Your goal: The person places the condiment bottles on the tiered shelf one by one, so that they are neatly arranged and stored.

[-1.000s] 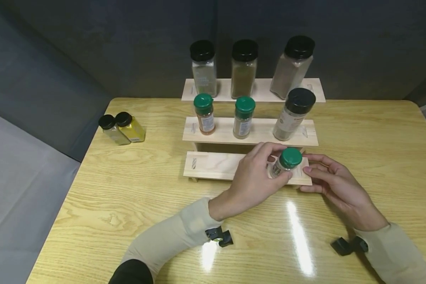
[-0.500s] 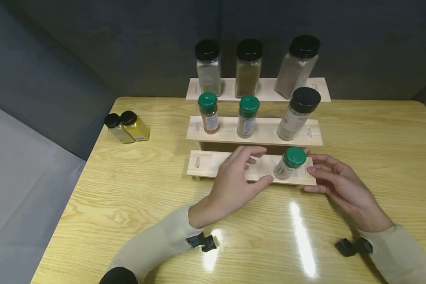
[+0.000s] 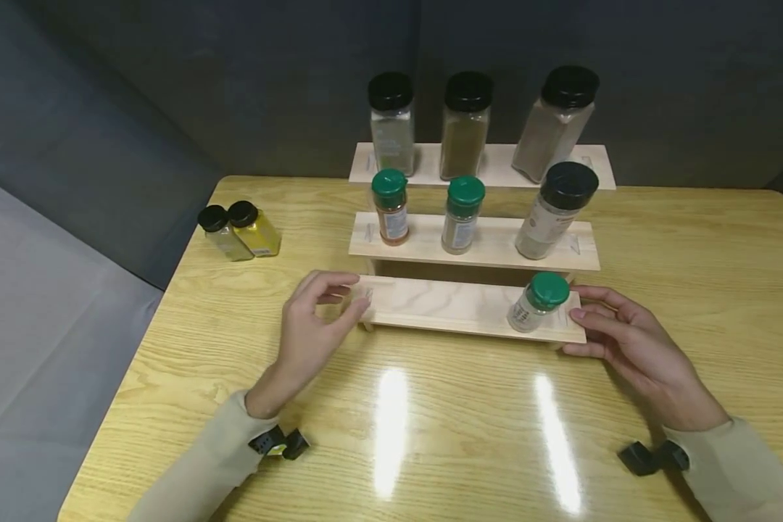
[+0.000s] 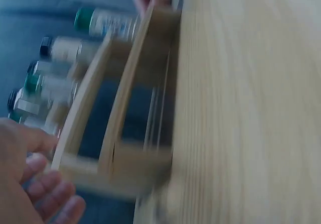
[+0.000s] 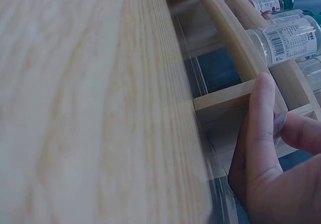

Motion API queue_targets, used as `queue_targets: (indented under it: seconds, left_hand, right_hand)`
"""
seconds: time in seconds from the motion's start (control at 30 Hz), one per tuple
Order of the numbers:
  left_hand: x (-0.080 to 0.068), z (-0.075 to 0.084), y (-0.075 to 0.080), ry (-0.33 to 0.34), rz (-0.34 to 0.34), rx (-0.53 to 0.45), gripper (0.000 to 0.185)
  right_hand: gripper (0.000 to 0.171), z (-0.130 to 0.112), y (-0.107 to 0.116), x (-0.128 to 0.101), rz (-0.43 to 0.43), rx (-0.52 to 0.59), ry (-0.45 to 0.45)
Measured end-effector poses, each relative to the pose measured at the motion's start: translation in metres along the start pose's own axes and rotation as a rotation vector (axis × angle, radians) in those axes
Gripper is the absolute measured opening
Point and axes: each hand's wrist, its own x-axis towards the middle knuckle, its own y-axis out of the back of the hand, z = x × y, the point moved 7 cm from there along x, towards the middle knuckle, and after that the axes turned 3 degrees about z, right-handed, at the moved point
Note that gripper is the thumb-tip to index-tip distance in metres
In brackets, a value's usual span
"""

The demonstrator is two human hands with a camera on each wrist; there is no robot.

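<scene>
A three-tier wooden spice rack point(image 3: 444, 308) stands on the table. My right hand point(image 3: 633, 348) holds the right end of its bottom shelf; in the right wrist view the thumb point(image 5: 263, 118) lies against the shelf's front corner, with a finger round the end. At the left end of that shelf is my left hand point(image 3: 309, 330), fingers loosely bent and nothing held. Whether its fingertips touch the wood I cannot tell; the left wrist view is blurred. A green-capped spice jar point(image 3: 528, 308) stands upright near the bottom shelf's right end, beside my right hand.
On the middle shelf are two green-capped jars point(image 3: 462, 217) and a black-capped jar point(image 3: 548, 217). Three tall black-capped jars point(image 3: 466, 134) occupy the top shelf. To the left, two small black-capped jars point(image 3: 259, 233) stand together on the table point(image 3: 470, 420). Dark cloth point(image 3: 300, 94) hangs behind.
My left hand has let go of the green-capped jar on the bottom shelf and moved left to the rack's left end. The right hand stays at the right end.
</scene>
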Motion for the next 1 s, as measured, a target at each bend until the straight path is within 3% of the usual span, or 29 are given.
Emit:
queue_targets:
  seconds: [0.4,0.53,0.63,0.77,1.0]
  left_hand:
    - [0.025,-0.041,0.114,-0.083,0.341,0.013,0.021]
    - [0.033,-0.054,0.140,-0.091,0.466,0.032,0.023]
    - [0.040,-0.059,0.151,-0.061,0.518,0.038,0.029]
    - [0.050,-0.072,0.157,0.028,0.492,0.042,0.039]
    - [0.061,-0.120,0.161,0.222,0.301,0.063,0.069]
  right_hand:
    - [0.038,0.001,-0.002,0.002,-0.037,0.039,0.003]
    - [0.038,0.001,-0.002,0.002,-0.047,0.038,-0.001]
    - [0.039,0.001,-0.002,0.001,-0.051,0.036,-0.001]
    - [0.039,0.001,-0.001,0.000,-0.034,0.028,0.003]
    - [0.038,0.000,0.001,0.000,0.015,-0.016,-0.010]
